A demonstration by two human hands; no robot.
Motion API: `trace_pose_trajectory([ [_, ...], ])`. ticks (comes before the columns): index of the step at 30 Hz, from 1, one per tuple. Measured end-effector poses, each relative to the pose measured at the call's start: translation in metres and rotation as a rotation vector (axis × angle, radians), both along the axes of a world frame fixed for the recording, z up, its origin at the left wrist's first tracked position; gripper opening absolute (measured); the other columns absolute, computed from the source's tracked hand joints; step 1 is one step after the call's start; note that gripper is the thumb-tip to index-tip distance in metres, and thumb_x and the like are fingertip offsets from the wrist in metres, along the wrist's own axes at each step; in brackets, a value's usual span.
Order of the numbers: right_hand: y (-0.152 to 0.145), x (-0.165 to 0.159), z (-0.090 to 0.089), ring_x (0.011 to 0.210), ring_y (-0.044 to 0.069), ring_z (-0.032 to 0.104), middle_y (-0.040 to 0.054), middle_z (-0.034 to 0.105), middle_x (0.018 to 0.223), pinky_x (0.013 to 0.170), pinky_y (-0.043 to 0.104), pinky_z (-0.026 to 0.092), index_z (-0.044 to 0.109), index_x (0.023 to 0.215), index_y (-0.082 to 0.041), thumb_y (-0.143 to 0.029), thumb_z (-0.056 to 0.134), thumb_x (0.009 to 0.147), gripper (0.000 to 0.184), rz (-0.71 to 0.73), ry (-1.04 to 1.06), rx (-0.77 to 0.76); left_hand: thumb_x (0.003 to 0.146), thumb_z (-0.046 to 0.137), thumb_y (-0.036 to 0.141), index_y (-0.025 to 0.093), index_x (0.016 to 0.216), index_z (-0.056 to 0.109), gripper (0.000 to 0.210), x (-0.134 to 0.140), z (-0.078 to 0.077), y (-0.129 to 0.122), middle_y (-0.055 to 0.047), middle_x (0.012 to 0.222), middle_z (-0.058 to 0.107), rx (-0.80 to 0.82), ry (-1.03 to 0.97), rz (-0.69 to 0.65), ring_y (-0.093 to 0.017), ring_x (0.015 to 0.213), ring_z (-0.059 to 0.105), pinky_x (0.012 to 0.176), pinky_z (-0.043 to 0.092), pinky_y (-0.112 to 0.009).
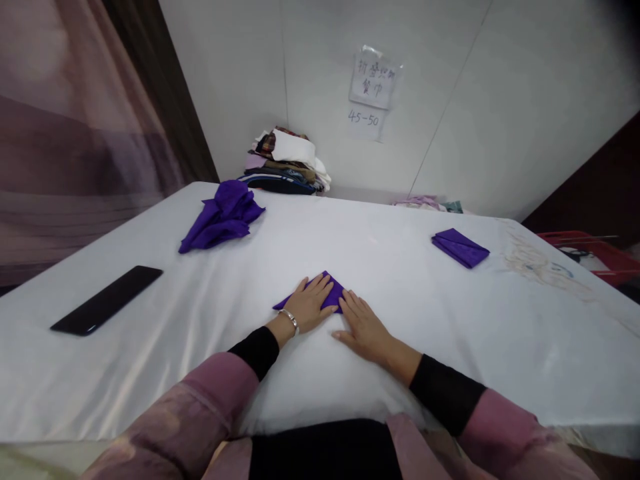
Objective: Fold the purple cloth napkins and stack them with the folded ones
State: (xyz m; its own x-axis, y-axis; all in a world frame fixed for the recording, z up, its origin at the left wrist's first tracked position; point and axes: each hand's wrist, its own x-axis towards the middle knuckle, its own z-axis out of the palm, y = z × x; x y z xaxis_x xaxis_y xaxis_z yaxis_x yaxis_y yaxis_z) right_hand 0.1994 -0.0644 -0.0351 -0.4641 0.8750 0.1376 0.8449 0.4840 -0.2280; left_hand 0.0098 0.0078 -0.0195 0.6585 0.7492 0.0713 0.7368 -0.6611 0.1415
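Observation:
A purple cloth napkin [336,288], folded to a small triangle, lies flat near the middle of the white-covered table. My left hand [309,305] rests open on top of it, fingers stretched toward its far point, hiding much of its left part. At the napkin's right corner, my right hand [366,328] lies open with its fingertips touching the edge and its palm over the tablecloth. Farther right sits another purple napkin [461,248], folded into a compact packet. A crumpled heap of purple cloth [223,217] is at the back left.
A dark, flat phone-like slab [107,300] lies on the white tablecloth [200,373] at left. Behind the table's far edge are a stack of folded clothes [287,160] and a wall with handwritten paper signs [373,80]. A red basket [600,257] stands beyond the right edge.

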Motion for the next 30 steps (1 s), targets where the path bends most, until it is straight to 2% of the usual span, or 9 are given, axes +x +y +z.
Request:
trace_pose_trajectory([
  [6,-0.004,0.008,-0.003,0.138,0.026,0.012,0.0172,0.022,0.148,0.110,0.046,0.023,0.027,0.141,-0.006,-0.059,0.034,0.088,0.075,0.011,0.013,0.006,0.089,0.033,0.052,0.017,0.139,0.032,0.062,0.001,0.003,0.000,-0.009,0.148,0.027,-0.037,0.011,-0.002,-0.024,0.138,0.018,0.110,0.013,-0.048],
  [10,-0.003,0.007,0.000,0.138,0.026,0.013,0.0172,0.023,0.148,0.110,0.046,0.023,0.028,0.141,-0.006,-0.059,0.033,0.088,0.075,0.019,0.007,0.003,0.088,0.030,0.058,0.019,0.141,0.029,0.065,-0.010,0.004,0.000,-0.008,0.149,0.025,-0.068,-0.001,0.006,-0.025,0.138,0.016,0.110,0.009,-0.049],
  [15,-0.003,0.007,0.000,0.138,0.026,0.013,0.0160,0.022,0.148,0.110,0.045,0.022,0.027,0.141,-0.007,-0.060,0.032,0.088,0.075,0.007,0.009,-0.009,0.086,0.027,0.064,0.023,0.142,0.026,0.070,-0.046,0.003,-0.002,-0.007,0.149,0.025,-0.084,-0.013,0.111,-0.027,0.138,0.017,0.110,0.011,-0.051],
  [22,-0.002,0.009,-0.003,0.139,0.025,0.009,0.0145,0.018,0.150,0.111,0.046,0.019,0.022,0.143,-0.009,-0.061,0.030,0.088,0.076,0.012,0.014,-0.052,0.088,0.032,0.057,0.021,0.140,0.029,0.064,-0.103,0.004,-0.017,-0.008,0.148,0.027,-0.094,0.025,0.252,-0.026,0.137,0.020,0.109,0.012,-0.052],
  [26,-0.003,0.008,-0.001,0.139,0.025,0.007,0.0153,0.017,0.150,0.111,0.046,0.018,0.024,0.143,-0.008,-0.062,0.029,0.088,0.077,0.006,0.009,-0.065,0.086,0.044,0.051,0.019,0.133,0.041,0.057,-0.113,0.009,-0.029,-0.010,0.139,0.044,-0.006,-0.085,0.308,-0.025,0.129,0.036,0.106,0.023,-0.049],
  [30,-0.003,0.008,0.000,0.139,0.025,0.007,0.0160,0.017,0.150,0.111,0.046,0.018,0.026,0.142,-0.006,-0.062,0.029,0.088,0.078,0.006,-0.002,-0.069,0.084,0.051,0.038,0.020,0.116,0.055,0.037,-0.101,0.013,-0.034,-0.008,0.114,0.062,0.064,-0.233,0.239,-0.021,0.107,0.053,0.094,0.040,-0.037],
])
